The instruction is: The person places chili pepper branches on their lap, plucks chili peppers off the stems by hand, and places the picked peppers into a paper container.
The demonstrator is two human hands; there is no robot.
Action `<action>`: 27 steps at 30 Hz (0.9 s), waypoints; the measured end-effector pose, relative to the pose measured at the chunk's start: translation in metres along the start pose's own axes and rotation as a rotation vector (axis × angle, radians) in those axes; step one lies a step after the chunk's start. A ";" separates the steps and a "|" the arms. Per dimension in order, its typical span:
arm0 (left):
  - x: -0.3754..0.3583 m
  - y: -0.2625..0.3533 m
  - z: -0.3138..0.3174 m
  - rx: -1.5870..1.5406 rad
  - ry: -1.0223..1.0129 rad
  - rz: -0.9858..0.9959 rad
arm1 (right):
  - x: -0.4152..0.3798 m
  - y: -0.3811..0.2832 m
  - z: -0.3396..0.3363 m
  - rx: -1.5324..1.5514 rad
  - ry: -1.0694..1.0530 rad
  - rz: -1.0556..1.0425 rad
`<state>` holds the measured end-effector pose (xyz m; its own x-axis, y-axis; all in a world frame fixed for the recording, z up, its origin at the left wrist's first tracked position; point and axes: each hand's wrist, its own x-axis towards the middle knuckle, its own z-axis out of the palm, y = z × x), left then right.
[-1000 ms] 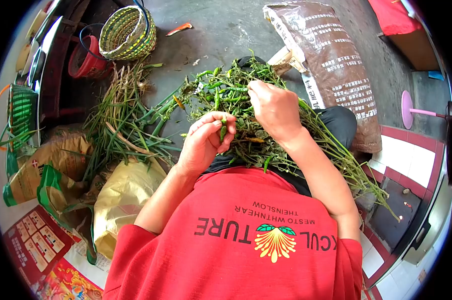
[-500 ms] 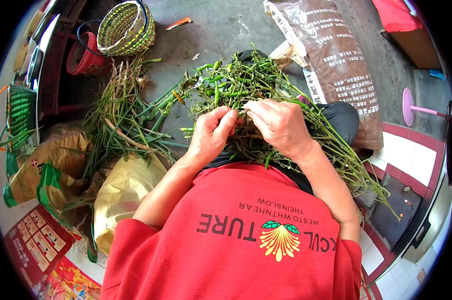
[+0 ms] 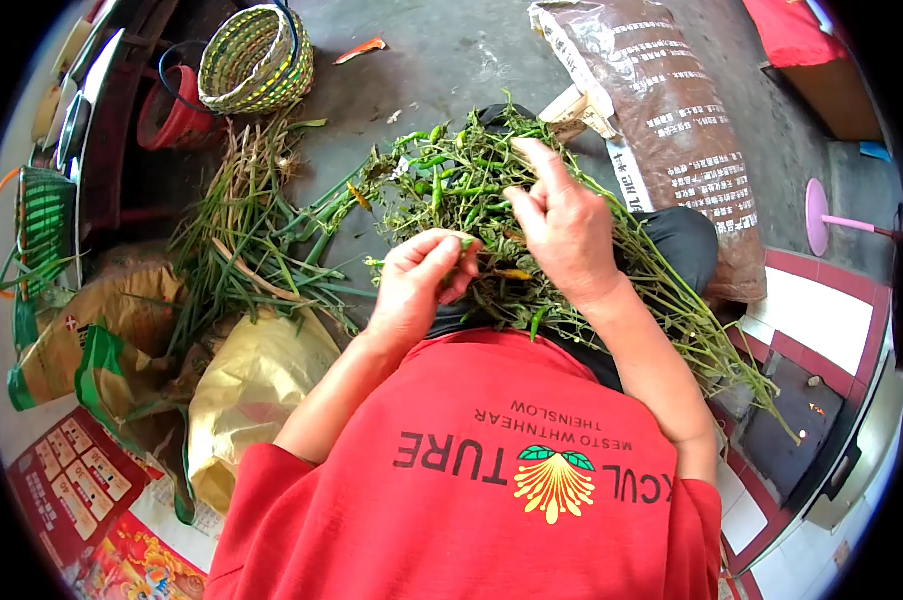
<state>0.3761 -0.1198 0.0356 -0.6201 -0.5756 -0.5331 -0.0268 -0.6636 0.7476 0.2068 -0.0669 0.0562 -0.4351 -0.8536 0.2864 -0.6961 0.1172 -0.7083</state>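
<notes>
A tangled heap of green pepper plants (image 3: pixel 486 185) lies across my lap, its bare stems running off to the lower right. Slim green peppers (image 3: pixel 437 190) show among the leaves. My left hand (image 3: pixel 426 275) is closed in a pinch at the near left edge of the heap, with a small piece of green pepper showing at its fingertips. Over the right part of the plants is my right hand (image 3: pixel 566 225), thumb and forefinger apart, nothing visible between them.
Long green-leaved stalks (image 3: pixel 236 230) lie on the floor at left, below a woven basket (image 3: pixel 254 60) and a red bucket (image 3: pixel 176 115). A yellow sack (image 3: pixel 256 385) stands at lower left. A large brown printed bag (image 3: pixel 671 130) lies at right.
My hands have parted. The right hand moved up and right and its fingers opened; the left moved slightly down, still pinching.
</notes>
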 end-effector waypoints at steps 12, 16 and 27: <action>0.007 0.010 -0.010 -0.193 -0.073 -0.139 | 0.000 0.014 0.006 -0.148 -0.265 -0.156; 0.016 0.015 -0.004 -0.071 0.000 -0.199 | -0.003 0.006 -0.003 -0.099 -0.296 -0.165; 0.034 0.015 0.001 0.180 -0.020 -0.185 | -0.006 0.013 -0.008 -0.140 -0.327 -0.208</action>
<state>0.3541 -0.1486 0.0294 -0.6073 -0.4414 -0.6606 -0.2793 -0.6598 0.6976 0.1960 -0.0559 0.0504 -0.0881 -0.9802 0.1775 -0.8306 -0.0261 -0.5562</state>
